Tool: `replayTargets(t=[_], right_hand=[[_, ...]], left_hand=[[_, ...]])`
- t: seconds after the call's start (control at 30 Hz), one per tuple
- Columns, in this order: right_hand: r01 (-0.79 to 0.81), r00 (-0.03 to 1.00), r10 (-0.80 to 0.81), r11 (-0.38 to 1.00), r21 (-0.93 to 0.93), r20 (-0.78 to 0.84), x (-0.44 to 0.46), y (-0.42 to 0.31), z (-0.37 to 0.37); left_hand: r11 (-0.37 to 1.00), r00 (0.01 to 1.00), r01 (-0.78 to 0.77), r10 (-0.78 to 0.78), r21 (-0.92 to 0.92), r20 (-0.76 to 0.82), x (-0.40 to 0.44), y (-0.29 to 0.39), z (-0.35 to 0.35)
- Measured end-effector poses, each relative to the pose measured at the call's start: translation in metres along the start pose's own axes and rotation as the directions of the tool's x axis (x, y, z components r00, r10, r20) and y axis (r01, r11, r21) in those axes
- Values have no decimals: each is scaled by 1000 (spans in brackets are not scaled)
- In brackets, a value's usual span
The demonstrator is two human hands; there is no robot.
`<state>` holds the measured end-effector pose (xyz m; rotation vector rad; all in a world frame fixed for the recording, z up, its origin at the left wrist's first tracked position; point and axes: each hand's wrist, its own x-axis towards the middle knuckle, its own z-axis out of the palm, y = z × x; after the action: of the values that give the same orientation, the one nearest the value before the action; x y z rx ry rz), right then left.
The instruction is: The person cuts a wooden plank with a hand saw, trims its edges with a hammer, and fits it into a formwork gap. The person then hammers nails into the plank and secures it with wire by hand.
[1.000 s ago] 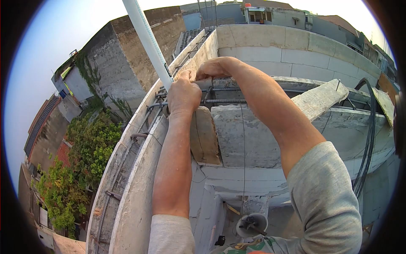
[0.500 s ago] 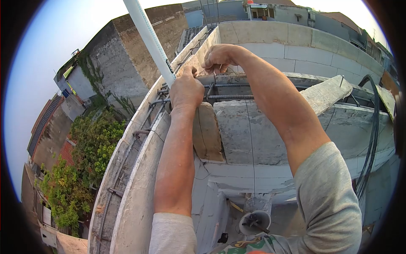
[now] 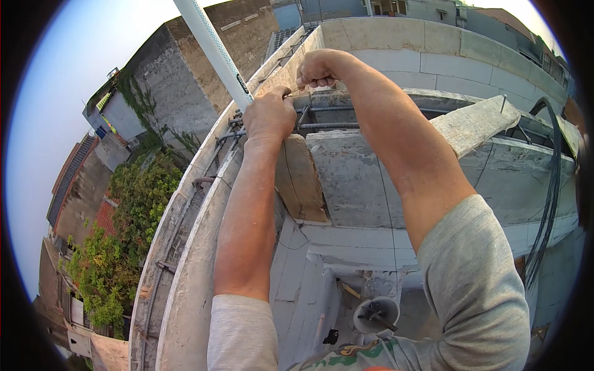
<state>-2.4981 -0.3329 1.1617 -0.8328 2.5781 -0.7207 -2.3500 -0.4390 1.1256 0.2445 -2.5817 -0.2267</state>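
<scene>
My left hand (image 3: pixel 270 115) is closed beside the foot of a white pipe (image 3: pixel 218 55), over the corner where steel rebars (image 3: pixel 331 125) run between concrete form boards. What its fingers grip is hidden from me. My right hand (image 3: pixel 318 69) is curled just above and to the right, its fingers pinched on a thin wire (image 3: pixel 299 90) that shows faintly in the gap between the hands. Below my left hand, a short brownish board (image 3: pixel 301 179) stands against the beam side.
A rough slab (image 3: pixel 479 125) lies across the beam at right, near a hanging bundle of black wires (image 3: pixel 547 198). Far below stands a bucket (image 3: pixel 376 314) with tools in it. The curved wall's outer edge (image 3: pixel 148 272) drops off toward trees (image 3: pixel 102 278).
My right hand has lifted a little and its fingers have curled in more tightly. The left hand stays by the pipe's foot. The whole view has shifted slightly.
</scene>
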Motion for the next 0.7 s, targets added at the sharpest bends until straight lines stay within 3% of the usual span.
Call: replayTargets(t=[0.1,0.2,0.3,0.33,0.43,0.53,0.7], right_hand=[[-15,999,6,987,-161,-52,0,-3,-4],[-37,997,19,965,-261,-74,-5,-8,-3],[3,1000,0,996,-93,26,-10,0,-7],[-31,998,28,998,49,56,-9,4,-9],[52,993,-60,995,87,98,-13,14,-19],[5,988,-58,937,-350,-141,-10,3,-6],[142,905,-319,849,-509,-280,-16,2,-3]], left_hand=[[976,992,4,-32,220,123,13,12,-7],[951,981,-42,-19,305,193,24,21,-16],[955,956,-66,-22,288,293,33,18,-24],[959,953,-55,-32,278,300,36,18,-26],[975,962,-49,-12,217,271,37,20,-26],[978,972,-16,-33,206,234,42,16,-19],[973,992,-6,-24,233,126,45,10,-9]])
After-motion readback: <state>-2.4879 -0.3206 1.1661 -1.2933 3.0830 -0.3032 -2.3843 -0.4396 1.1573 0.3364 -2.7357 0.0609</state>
